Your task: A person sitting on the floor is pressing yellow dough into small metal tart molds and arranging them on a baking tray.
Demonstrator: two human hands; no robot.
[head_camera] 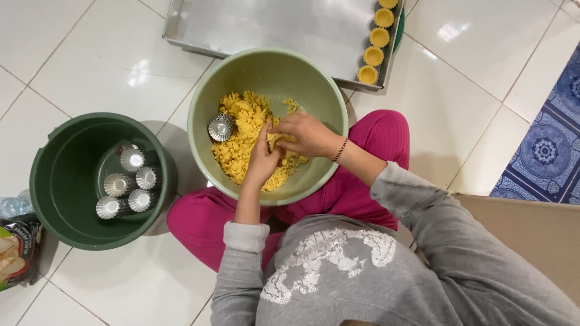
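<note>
Landmark: the pale green bowl (pixel 202 142), resting on the person's lap over pink trousers. Inside it, both hands met over the yellow crumbly dough (pixel 241 142). Left hand (pixel 263 160) was cupped, fingers up; right hand (pixel 305 134) curled over it, both pinching/pressing a lump of dough between them. Probably best to take a small even lump & press firmly so it wouldn't crumble back.

Also in the bowl, left of the hands, lay one fluted metal tart mould (pixel 221 127).

Left of the bowl, on the floor: dark green bucket (pixel 45 181) w/ more empty moulds (pixel 130 184).

Beyond the bowl: metal tray (pixel 272 24), a row of filled tart shells (pixel 374 48) at its right edge.

Hidden: the lump itself, fingertips, maybe a mould in the palm; couldn't tell. Tray cut off at top.
</note>
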